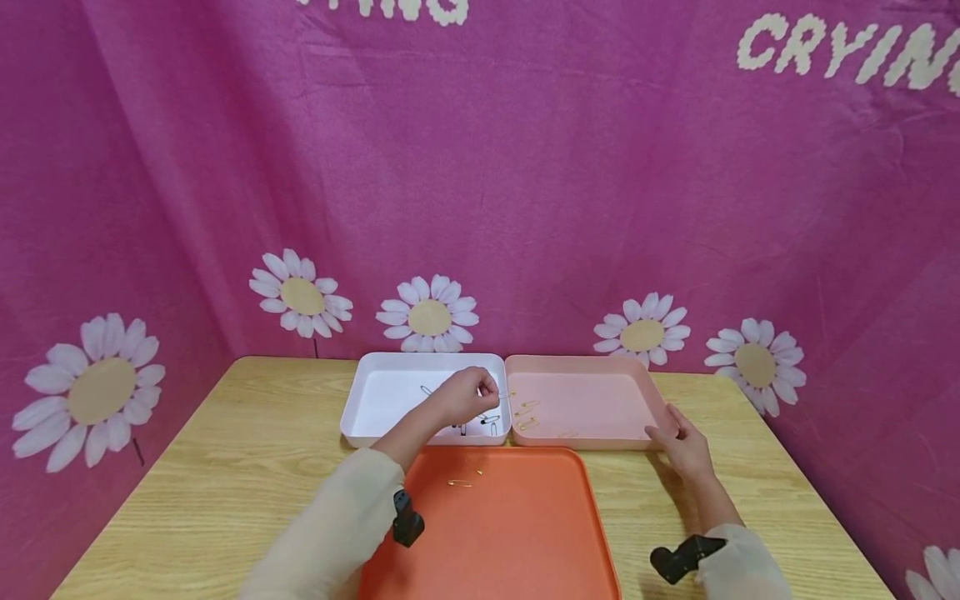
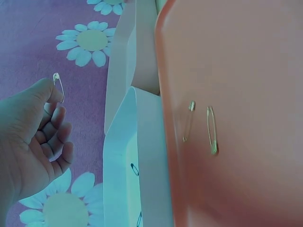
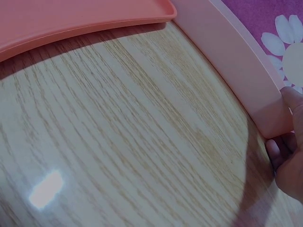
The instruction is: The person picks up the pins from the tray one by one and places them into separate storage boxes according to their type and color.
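Note:
Between thumb and fingertips, my left hand [image 1: 467, 395] pinches a gold safety pin [image 2: 58, 87] by one end, the other end sticking up. It hovers where the white tray [image 1: 382, 397] and the pink tray [image 1: 592, 400] meet. Dark safety pins [image 1: 489, 418] lie in the white tray, partly hidden by the hand. Several gold safety pins [image 1: 528, 413] lie at the pink tray's left side. My right hand [image 1: 686, 443] grips the front right corner of the pink tray, thumb over the rim and fingers low against the outside.
An orange tray [image 1: 510, 533] lies in front of both smaller trays, with two gold safety pins [image 2: 212, 130] near its far edge. All stand on a wooden table [image 1: 277, 417]. A pink curtain with daisies [image 1: 525, 208] hangs behind.

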`<state>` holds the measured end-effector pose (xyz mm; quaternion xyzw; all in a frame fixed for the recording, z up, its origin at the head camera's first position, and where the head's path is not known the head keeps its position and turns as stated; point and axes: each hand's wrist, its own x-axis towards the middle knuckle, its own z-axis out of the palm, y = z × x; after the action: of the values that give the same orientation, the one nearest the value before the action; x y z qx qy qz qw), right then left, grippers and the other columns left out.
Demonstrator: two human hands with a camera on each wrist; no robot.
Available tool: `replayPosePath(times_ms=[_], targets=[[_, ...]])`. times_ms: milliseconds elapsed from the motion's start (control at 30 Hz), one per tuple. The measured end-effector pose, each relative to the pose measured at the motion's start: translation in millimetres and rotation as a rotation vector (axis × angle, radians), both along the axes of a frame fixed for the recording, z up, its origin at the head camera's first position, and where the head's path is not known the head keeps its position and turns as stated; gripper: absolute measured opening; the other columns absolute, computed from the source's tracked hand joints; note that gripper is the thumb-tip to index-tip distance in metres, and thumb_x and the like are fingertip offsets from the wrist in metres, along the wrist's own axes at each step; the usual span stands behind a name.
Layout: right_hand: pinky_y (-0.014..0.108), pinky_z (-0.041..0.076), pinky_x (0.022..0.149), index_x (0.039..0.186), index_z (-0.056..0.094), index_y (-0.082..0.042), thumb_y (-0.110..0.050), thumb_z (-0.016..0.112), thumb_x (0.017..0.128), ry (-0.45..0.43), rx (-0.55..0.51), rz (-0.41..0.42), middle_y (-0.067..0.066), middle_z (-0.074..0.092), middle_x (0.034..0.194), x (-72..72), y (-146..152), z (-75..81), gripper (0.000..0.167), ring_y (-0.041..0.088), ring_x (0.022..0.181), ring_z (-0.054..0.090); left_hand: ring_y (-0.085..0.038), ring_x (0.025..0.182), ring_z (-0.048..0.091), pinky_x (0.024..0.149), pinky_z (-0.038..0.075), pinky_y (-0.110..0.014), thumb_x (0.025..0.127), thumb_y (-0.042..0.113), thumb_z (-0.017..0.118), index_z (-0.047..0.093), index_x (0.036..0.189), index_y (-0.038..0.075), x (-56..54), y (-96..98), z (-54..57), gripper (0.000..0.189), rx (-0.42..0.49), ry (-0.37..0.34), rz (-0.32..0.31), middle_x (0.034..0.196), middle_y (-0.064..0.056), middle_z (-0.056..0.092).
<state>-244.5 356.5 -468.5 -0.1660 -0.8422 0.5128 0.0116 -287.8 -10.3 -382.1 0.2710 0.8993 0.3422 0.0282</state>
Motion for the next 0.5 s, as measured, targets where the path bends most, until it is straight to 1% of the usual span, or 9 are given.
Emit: replayPosePath(times_ms=[167, 267, 367, 500], targets=[[0.048, 0.017, 0.114, 0.150, 0.011, -0.011, -0.027, 0.056, 0.092, 0.009, -0.005, 0.005, 0.027, 0.010, 0.153, 0.3, 0, -0.4, 0.075, 0.041, 0.141, 0.015, -0.008, 0.070, 0.046, 0.067, 0.041, -0.020, 0.080, 0.007, 0.056, 0.062, 0.083, 0.006, -4.4, 8.9, 1.1, 0.007, 0.017, 0.018, -0.001, 0.073, 0.001, 0.054], [0.048, 0.017, 0.114, 0.150, 0.010, -0.012, -0.027, 0.056, 0.092, 0.008, -0.016, 0.002, 0.025, 0.008, 0.154, 0.3, 1, -0.7, 0.075, 0.040, 0.141, 0.013, -0.007, 0.069, 0.045, 0.067, 0.040, -0.019, 0.081, 0.007, 0.055, 0.061, 0.083, 0.006, -6.5, 15.5, 2.3, 0.007, 0.033, 0.010, 0.001, 0.073, 0.002, 0.053], [0.048, 0.016, 0.114, 0.150, 0.009, -0.012, -0.028, 0.056, 0.092, 0.006, -0.026, 0.000, 0.024, 0.006, 0.154, 0.0, 1, -0.7, 0.076, 0.040, 0.142, 0.012, -0.007, 0.067, 0.043, 0.065, 0.037, -0.019, 0.081, 0.007, 0.054, 0.059, 0.078, 0.007, -7.6, 22.8, 3.6, 0.006, 0.053, -0.001, 0.001, 0.070, 0.004, 0.049], [0.048, 0.016, 0.114, 0.150, 0.010, -0.012, -0.028, 0.056, 0.092, 0.009, -0.024, 0.002, 0.025, 0.006, 0.154, -0.5, 1, -1.2, 0.075, 0.040, 0.142, 0.012, -0.007, 0.062, 0.037, 0.060, 0.032, -0.019, 0.081, 0.006, 0.052, 0.051, 0.070, 0.011, -9.5, 33.8, 3.0, 0.012, 0.062, -0.014, 0.003, 0.064, 0.006, 0.040]])
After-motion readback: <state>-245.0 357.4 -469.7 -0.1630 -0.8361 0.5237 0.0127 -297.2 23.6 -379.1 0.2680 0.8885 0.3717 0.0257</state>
